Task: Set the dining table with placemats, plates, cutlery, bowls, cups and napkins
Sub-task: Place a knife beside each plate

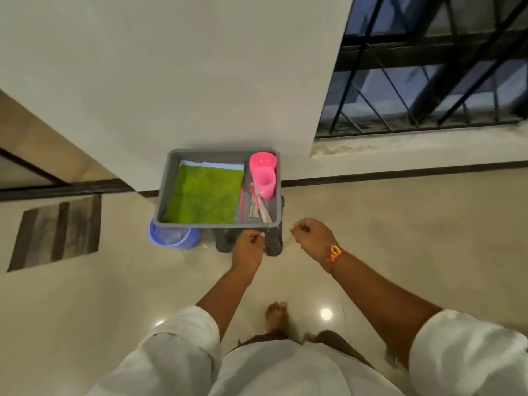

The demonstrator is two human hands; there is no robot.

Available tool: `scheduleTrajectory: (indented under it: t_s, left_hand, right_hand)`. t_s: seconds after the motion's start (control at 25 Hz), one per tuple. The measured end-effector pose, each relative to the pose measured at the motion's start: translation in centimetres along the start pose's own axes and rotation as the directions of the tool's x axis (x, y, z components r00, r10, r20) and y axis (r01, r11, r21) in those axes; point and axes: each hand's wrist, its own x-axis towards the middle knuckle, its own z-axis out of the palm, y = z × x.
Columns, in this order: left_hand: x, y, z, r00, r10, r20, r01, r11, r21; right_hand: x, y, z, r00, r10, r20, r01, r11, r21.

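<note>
Standing over a grey tray [168,190]; seated on a dark stool [274,241] against the wall, at 12 o'clock from both hands; long axis 9 to 3 o'clock, near rim facing the body.

Inside: green placemat [203,192] flat across the 9 o'clock part, with edges of more sheets showing beneath at 12 and 3 o'clock; two pink cups [264,182] in the 1 o'clock corner, one behind the other; cutlery [258,205] lying just below them, handles roughly along 11 to 5 o'clock. No plates, bowls or dining table in view.

Left hand [247,247]: fingers loosely curled, nothing held; just beside the near rim, right of its middle; contact with the rim impossible to tell. Right hand [311,238]: likewise loosely curled and empty; apart from the tray, at 4 o'clock off its near right corner; orange wristband [334,254] on that wrist.

Left hand nearer the tray. Judged: supplies untouched, setting not yet begun. For a two-handed lift, probably a need to spread both hands outward to the short ends at 9 and 3 o'clock, the left with farther to go; for single items, cups and cutlery at 11 o'clock from the right hand.

Also noted: blue bucket [171,238] on the floor under the tray's 7 o'clock corner; barred window [428,67] at 2 o'clock; striped mat [57,232] at 9 o'clock.
</note>
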Motion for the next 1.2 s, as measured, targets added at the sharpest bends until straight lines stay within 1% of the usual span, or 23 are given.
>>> scheduleTrajectory:
  t_s: [0.16, 0.44, 0.6, 0.68, 0.76, 0.88, 1.0, 1.12, 1.2]
  left_hand:
    - [2.7, 1.6, -1.3, 0.997, -0.055, -0.050, 0.053, 0.997, -0.049]
    - [8.9, 4.5, -1.7, 0.988, -0.090, -0.125, 0.092, 0.996, 0.012]
    - [13.8, 4.9, -1.2, 0.987, -0.142, -0.069, 0.150, 0.981, 0.121]
    - [16.6, 3.9, -0.7, 0.986, -0.157, -0.055, 0.163, 0.976, 0.142]
    - [19.5, 2.3, 0.2, 0.985, -0.174, -0.010, 0.173, 0.969, 0.177]
    - [23.4, -0.3, 1.4, 0.980, -0.188, 0.060, 0.167, 0.951, 0.261]
    - [26.5, -2.3, 2.2, 0.979, -0.175, 0.103, 0.134, 0.937, 0.323]
    - [28.4, -4.0, 2.6, 0.977, -0.164, 0.135, 0.110, 0.934, 0.340]
    - [29.3, -4.8, 2.7, 0.975, -0.154, 0.161, 0.093, 0.937, 0.336]
  right_hand:
    - [4.7, -2.7, 2.1, 0.996, -0.039, 0.080, 0.047, 0.993, -0.109]
    - [13.1, -4.5, 4.5, 0.972, -0.082, 0.221, 0.135, 0.962, -0.236]
    - [17.1, -3.6, 7.2, 0.970, -0.064, 0.234, 0.142, 0.931, -0.335]
    - [19.0, -2.4, 9.4, 0.971, -0.037, 0.237, 0.131, 0.910, -0.394]
    - [21.0, -1.1, 12.0, 0.968, -0.006, 0.251, 0.128, 0.873, -0.471]
    - [24.3, 0.4, 15.9, 0.978, 0.049, 0.201, 0.072, 0.829, -0.555]
    - [27.1, 1.8, 18.9, 0.994, 0.083, 0.076, -0.019, 0.788, -0.616]
    - [28.9, 3.2, 21.0, 0.994, 0.111, 0.006, -0.070, 0.670, -0.739]
    - [29.8, 4.0, 21.9, 0.986, 0.153, -0.070, -0.153, 0.645, -0.749]
